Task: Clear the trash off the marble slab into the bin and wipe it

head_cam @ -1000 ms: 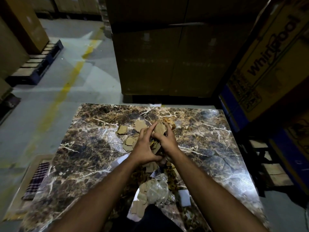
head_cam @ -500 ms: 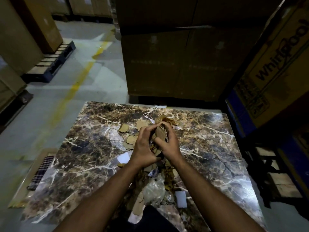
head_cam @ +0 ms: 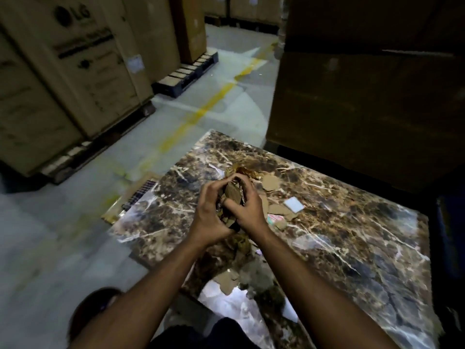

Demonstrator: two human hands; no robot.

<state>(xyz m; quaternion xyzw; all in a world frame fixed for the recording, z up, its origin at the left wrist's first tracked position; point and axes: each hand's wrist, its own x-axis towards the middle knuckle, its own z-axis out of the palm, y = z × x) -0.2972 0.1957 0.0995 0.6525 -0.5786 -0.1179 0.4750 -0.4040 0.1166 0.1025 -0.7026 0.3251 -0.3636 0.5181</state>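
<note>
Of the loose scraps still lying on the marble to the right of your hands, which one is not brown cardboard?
The pale white square scrap on the marble slab. It lies right of the right hand, just beyond the brown cardboard pieces, which are tan and ragged.

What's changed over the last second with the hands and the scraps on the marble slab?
Both hands, left hand and right hand, have closed tighter around the bundle of cardboard scraps and lifted it off the marble slab. The view has swung left. Loose cardboard pieces and a white card remain on the slab.
</note>
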